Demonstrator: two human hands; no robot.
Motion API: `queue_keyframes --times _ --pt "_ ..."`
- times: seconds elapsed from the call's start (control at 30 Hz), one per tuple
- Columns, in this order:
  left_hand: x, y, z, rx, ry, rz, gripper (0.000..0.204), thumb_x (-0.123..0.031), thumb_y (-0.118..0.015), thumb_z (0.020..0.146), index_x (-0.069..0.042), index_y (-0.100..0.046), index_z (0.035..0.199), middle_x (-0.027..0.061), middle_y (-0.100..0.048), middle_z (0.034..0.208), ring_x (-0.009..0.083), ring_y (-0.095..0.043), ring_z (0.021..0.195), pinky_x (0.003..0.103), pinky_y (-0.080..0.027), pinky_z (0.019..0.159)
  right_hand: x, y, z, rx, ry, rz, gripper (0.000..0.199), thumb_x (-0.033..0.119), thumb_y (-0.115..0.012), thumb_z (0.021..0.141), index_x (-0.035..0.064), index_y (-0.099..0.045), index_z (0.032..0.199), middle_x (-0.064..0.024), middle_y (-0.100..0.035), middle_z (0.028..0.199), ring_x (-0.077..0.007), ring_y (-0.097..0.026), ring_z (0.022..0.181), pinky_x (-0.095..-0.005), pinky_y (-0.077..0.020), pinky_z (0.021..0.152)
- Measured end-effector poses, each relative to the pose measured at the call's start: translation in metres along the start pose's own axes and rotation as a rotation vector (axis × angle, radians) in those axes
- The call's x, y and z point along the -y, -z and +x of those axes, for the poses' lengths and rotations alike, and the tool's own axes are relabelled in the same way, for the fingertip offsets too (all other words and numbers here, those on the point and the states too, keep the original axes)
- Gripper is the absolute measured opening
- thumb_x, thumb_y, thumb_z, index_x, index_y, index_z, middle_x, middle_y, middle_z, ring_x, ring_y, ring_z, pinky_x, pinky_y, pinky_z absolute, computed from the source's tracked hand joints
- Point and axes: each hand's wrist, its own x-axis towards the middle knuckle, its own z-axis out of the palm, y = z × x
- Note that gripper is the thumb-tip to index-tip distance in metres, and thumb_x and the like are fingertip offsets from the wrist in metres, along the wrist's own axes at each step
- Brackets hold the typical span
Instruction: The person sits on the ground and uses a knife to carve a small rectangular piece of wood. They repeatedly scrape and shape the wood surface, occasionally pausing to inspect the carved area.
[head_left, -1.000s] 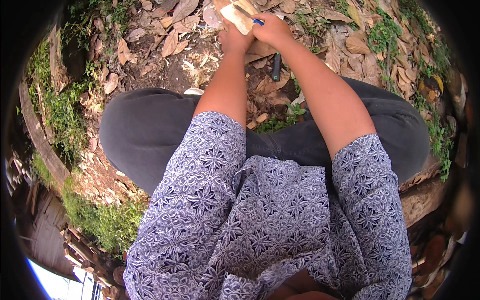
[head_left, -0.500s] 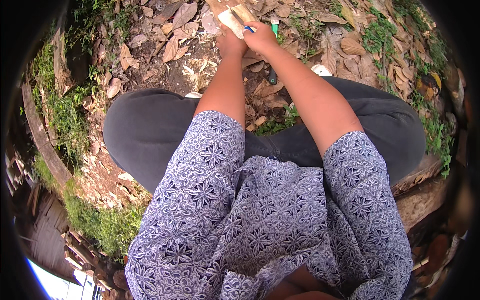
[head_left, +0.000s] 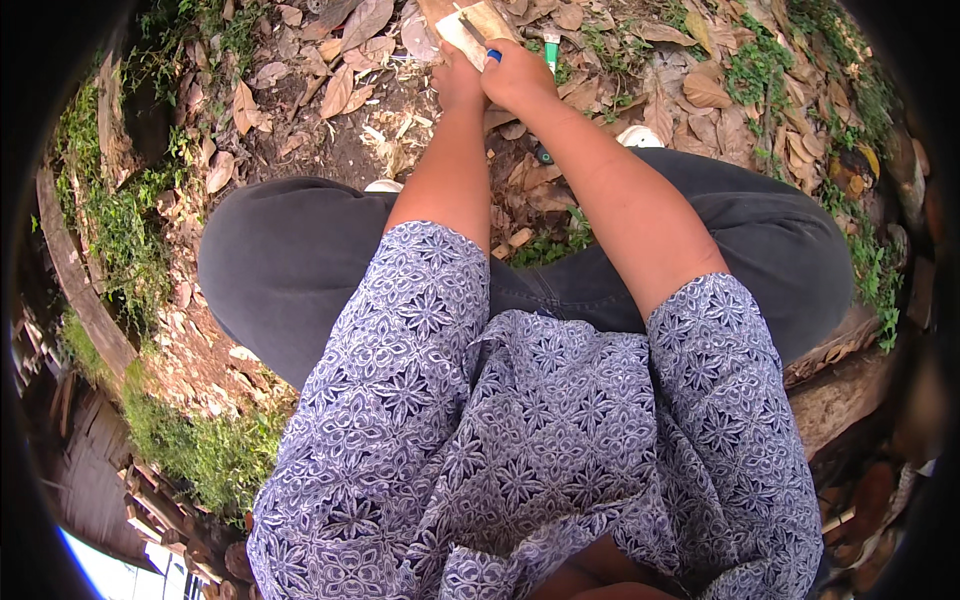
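Both arms reach forward between my knees to the top of the view. My left hand (head_left: 458, 82) grips a pale, flat piece of wood (head_left: 463, 27) from below. My right hand (head_left: 517, 75) is closed around a tool with a blue handle end (head_left: 494, 55), its thin dark blade lying across the wood. The two hands touch each other. A white-and-green object (head_left: 551, 47) lies on the ground just right of my right hand.
I sit with dark grey trousers (head_left: 290, 260) and a blue patterned shirt (head_left: 520, 440). Dry brown leaves (head_left: 345, 80) and wood chips cover the soil ahead. Green weeds (head_left: 120, 230) and old planks (head_left: 85, 290) run along the left; a log (head_left: 850, 390) lies at the right.
Both hands with the wood have moved slightly up and away, toward the top of the view. The right hand has shifted along the wood piece.
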Motion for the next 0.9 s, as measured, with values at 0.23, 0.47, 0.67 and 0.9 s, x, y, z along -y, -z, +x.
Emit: queue_keyframes --times 0.23,0.47,0.67,0.9 --pt "0.004 0.000 -0.002 0.016 0.015 -0.072 0.089 -0.045 -0.062 0.093 -0.018 -0.007 0.158 0.0270 -0.039 0.137 0.0406 -0.044 0.127 0.050 -0.045 0.098 0.008 -0.006 -0.005 -0.018 -0.050 0.048 0.040 0.024 -0.057 0.091 0.0198 -0.062 0.130 -0.0151 -0.069 0.118 -0.0332 -0.066 0.109 -0.0426 -0.0522 0.094" --pt "-0.003 0.004 0.005 0.028 0.061 -0.081 0.084 -0.041 -0.061 0.094 -0.018 -0.012 0.158 0.0267 -0.039 0.137 0.0408 -0.043 0.128 0.051 -0.044 0.098 0.003 -0.009 0.007 -0.024 -0.038 0.065 0.039 0.026 -0.059 0.091 0.0204 -0.063 0.129 -0.0143 -0.070 0.113 -0.0322 -0.068 0.104 -0.0412 -0.0534 0.091" --pt "-0.011 0.009 0.009 -0.032 0.196 -0.271 0.087 -0.044 -0.063 0.092 -0.010 -0.016 0.157 0.0274 -0.040 0.137 0.0415 -0.043 0.128 0.048 -0.045 0.101 -0.009 -0.009 0.012 -0.042 0.001 0.102 0.038 0.026 -0.059 0.091 0.0208 -0.064 0.128 -0.0145 -0.070 0.114 -0.0322 -0.067 0.105 -0.0413 -0.0531 0.091" --pt "-0.006 0.002 -0.001 -0.050 -0.049 0.066 0.095 -0.047 -0.067 0.087 -0.010 -0.015 0.157 0.0288 -0.041 0.137 0.0424 -0.044 0.125 0.049 -0.046 0.100 -0.009 -0.004 0.015 -0.034 0.002 0.040 0.038 0.024 -0.058 0.093 0.0201 -0.062 0.130 -0.0140 -0.068 0.118 -0.0329 -0.066 0.109 -0.0435 -0.0533 0.093"
